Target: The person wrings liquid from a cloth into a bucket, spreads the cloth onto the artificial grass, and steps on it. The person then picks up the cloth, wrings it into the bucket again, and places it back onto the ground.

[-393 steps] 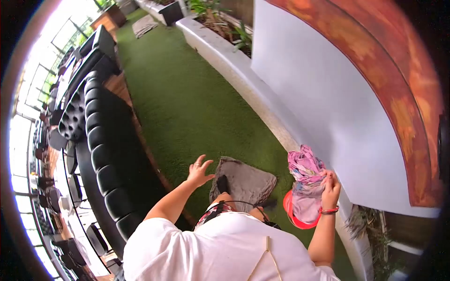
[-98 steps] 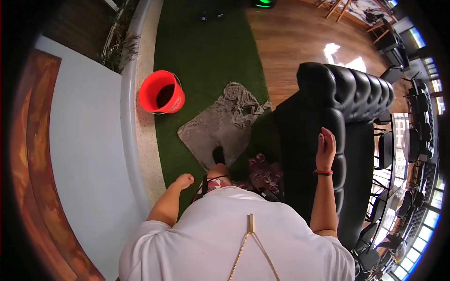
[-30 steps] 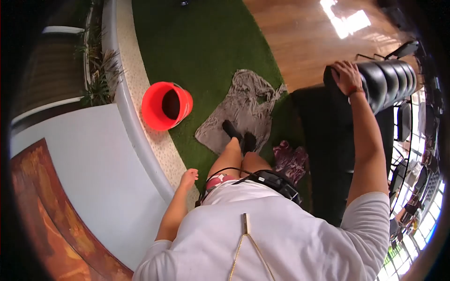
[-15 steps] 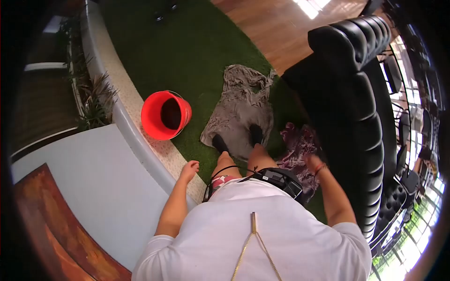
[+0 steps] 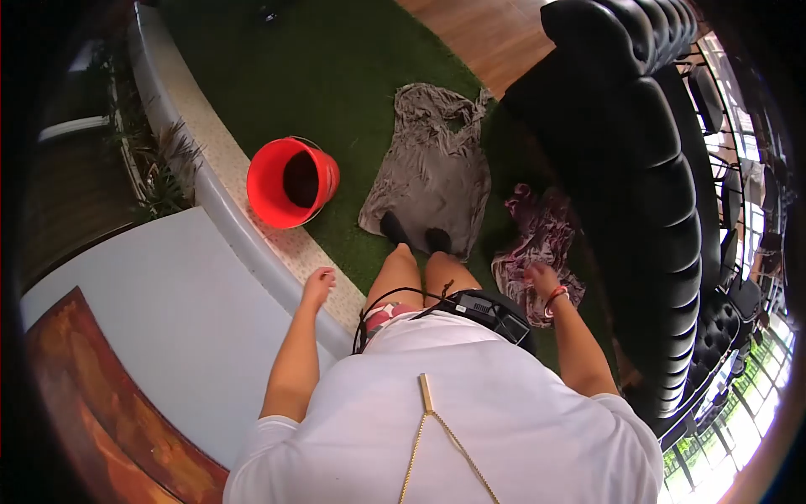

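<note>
My left hand [image 5: 319, 287] hangs at my side over the pale speckled ledge, its fingers loosely bent and apart, holding nothing. The red bucket [image 5: 269, 181], dark inside, stands just ahead of it. My right hand [image 5: 541, 278], with a red band at the wrist, is held out in front of a crumpled purple cloth [image 5: 544, 225]; its fingers are relaxed and nothing shows in them. Under my dark-socked feet a wet-looking grey cloth [image 5: 432, 181] lies spread out, bunched at its far end.
Green artificial turf [image 5: 285, 67] covers the floor, with wood flooring [image 5: 478, 38] beyond. A black tufted sofa [image 5: 663, 193] runs along the right. To the left are a curved ledge [image 5: 197, 109], plants [image 5: 168, 185] and a white panel [image 5: 168, 311].
My feet have moved closer together, nearer the grey cloth's near edge. Both hands have shifted slightly, the right one leftward in view. The bucket and cloths sit a little higher in view.
</note>
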`<state>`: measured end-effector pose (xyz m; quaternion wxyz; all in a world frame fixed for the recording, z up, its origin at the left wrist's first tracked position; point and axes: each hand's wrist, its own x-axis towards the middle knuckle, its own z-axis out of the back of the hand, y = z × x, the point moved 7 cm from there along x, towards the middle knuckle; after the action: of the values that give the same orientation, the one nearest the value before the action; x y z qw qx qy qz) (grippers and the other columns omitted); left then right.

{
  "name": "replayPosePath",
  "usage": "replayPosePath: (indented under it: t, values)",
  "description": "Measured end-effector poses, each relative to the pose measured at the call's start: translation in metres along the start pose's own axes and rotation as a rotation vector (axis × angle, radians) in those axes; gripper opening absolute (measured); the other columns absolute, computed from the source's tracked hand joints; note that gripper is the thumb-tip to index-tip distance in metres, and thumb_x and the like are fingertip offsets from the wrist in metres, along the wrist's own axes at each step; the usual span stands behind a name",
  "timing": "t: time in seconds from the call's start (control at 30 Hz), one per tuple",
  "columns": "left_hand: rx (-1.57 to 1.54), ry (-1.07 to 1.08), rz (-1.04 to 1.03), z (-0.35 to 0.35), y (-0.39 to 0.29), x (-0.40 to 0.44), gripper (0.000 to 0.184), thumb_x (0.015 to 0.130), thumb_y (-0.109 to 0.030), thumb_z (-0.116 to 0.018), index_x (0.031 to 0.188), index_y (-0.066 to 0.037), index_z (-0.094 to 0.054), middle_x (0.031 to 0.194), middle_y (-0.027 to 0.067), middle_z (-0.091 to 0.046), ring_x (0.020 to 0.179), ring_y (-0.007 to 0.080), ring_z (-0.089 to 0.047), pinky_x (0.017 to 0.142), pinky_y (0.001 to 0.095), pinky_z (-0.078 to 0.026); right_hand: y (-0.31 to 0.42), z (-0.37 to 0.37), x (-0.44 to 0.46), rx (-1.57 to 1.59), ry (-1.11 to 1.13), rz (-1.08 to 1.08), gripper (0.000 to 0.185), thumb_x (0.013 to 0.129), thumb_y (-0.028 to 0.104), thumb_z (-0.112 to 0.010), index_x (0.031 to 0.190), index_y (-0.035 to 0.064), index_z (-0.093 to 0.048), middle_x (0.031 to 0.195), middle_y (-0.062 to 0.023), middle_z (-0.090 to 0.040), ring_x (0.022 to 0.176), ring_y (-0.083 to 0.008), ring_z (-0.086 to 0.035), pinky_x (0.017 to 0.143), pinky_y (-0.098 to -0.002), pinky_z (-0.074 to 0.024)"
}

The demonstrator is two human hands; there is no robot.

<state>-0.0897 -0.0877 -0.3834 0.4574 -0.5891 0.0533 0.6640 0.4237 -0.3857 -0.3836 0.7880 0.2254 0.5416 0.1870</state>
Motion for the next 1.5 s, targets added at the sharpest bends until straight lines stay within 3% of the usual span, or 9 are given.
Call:
replayPosePath:
  t: [0.33,0.93,1.13,1.17,1.2,1.27,1.37,1.43,1.5]
  values:
    - [0.143,0.316,-0.175,-0.097,0.006,-0.022,0.022,0.078,-0.012,-0.054,0.097,-0.002,-0.056,0.081,0.0092,-0.061,0.07,0.0157,-0.057,0.065,0.0279,-0.045,0.009,0.007,-0.048,-0.065,0.024,-0.087,0.023,0.083,0.02,-0.049,0.087,-0.0003,-0.059,0.074,-0.0059,-0.06,0.066,-0.0134,-0.055,0.061,-0.0271,-0.0441]
    - [-0.397,-0.199,0.039,-0.075,0.1,-0.058,0.017,0.077,-0.005,-0.051,0.093,-0.002,-0.054,0.072,0.0041,-0.054,0.063,0.0131,-0.051,0.056,0.0253,-0.042,0.039,0.054,0.037,-0.218,0.241,0.041,0.022,0.083,0.018,-0.047,0.088,0.0,-0.058,0.075,-0.0072,-0.06,0.069,-0.0151,-0.058,0.061,-0.027,-0.0457]
    - [-0.787,0.09,-0.161,-0.194,0.125,-0.117,0.012,0.08,-0.01,-0.044,0.081,-0.003,-0.054,0.066,0.0029,-0.051,0.055,0.0108,-0.045,0.052,0.0237,-0.038,-0.011,0.1,0.117,-0.8,0.341,0.183,0.018,0.081,0.017,-0.048,0.072,0.0032,-0.056,0.062,-0.0038,-0.053,0.056,-0.0136,-0.052,0.056,-0.0266,-0.045]
    - [-1.12,0.177,0.325,-0.227,0.182,-0.099,0.013,0.079,-0.01,-0.044,0.077,-0.002,-0.054,0.063,0.0036,-0.05,0.055,0.0113,-0.045,0.051,0.0252,-0.038,0.013,0.089,0.126,-1.076,0.38,0.398,0.018,0.082,0.018,-0.049,0.074,0.004,-0.057,0.064,-0.0041,-0.054,0.057,-0.0137,-0.052,0.057,-0.0265,-0.045]
    - [-0.352,-0.108,-0.012,-0.215,0.165,-0.109,0.011,0.077,-0.009,-0.044,0.073,-0.003,-0.053,0.059,0.0041,-0.049,0.052,0.0125,-0.042,0.05,0.0257,-0.037,0.029,0.076,0.133,-1.346,0.407,0.613,0.017,0.082,0.018,-0.049,0.075,0.0048,-0.057,0.066,-0.0044,-0.055,0.059,-0.0138,-0.053,0.058,-0.0265,-0.045]
    - [-0.23,0.046,-0.055,-0.184,0.102,-0.151,0.01,0.075,-0.006,-0.044,0.07,-0.004,-0.053,0.057,0.0039,-0.048,0.052,0.0135,-0.04,0.05,0.0267,-0.036,0.038,0.057,0.14,-1.871,0.44,1.034,0.016,0.083,0.019,-0.049,0.077,0.0065,-0.058,0.069,-0.0049,-0.057,0.061,-0.014,-0.055,0.059,-0.0265,-0.0449]
    - [-1.013,0.144,0.166,-0.202,0.217,-0.089,0.009,0.073,-0.002,-0.045,0.068,-0.005,-0.052,0.057,0.0029,-0.046,0.052,0.0136,-0.04,0.049,0.027,-0.034,0.104,0.034,0.164,-0.956,0.454,0.455,0.026,0.087,0.023,-0.045,0.083,0.0009,-0.058,0.077,-0.0084,-0.059,0.07,-0.0149,-0.056,0.063,-0.0263,-0.0453]
    - [-0.28,-0.077,-0.023,-0.132,0.197,-0.09,0.01,0.071,0.0,-0.045,0.069,-0.004,-0.053,0.057,0.003,-0.047,0.053,0.0138,-0.044,0.049,0.0277,-0.036,0.17,-0.012,0.141,-0.635,0.402,0.258,0.029,0.088,0.025,-0.044,0.085,-0.0012,-0.058,0.078,-0.0092,-0.059,0.07,-0.0154,-0.056,0.064,-0.0266,-0.0457]
    - [-0.59,-0.374,0.07,-0.08,0.193,-0.091,0.014,0.08,-0.006,-0.049,0.089,-0.001,-0.057,0.07,0.0047,-0.055,0.06,0.0135,-0.052,0.056,0.0271,-0.043,0.217,-0.05,0.124,-0.511,0.386,0.159,0.032,0.088,0.026,-0.044,0.086,-0.0027,-0.057,0.077,-0.0098,-0.059,0.069,-0.0161,-0.057,0.064,-0.0271,-0.0462]
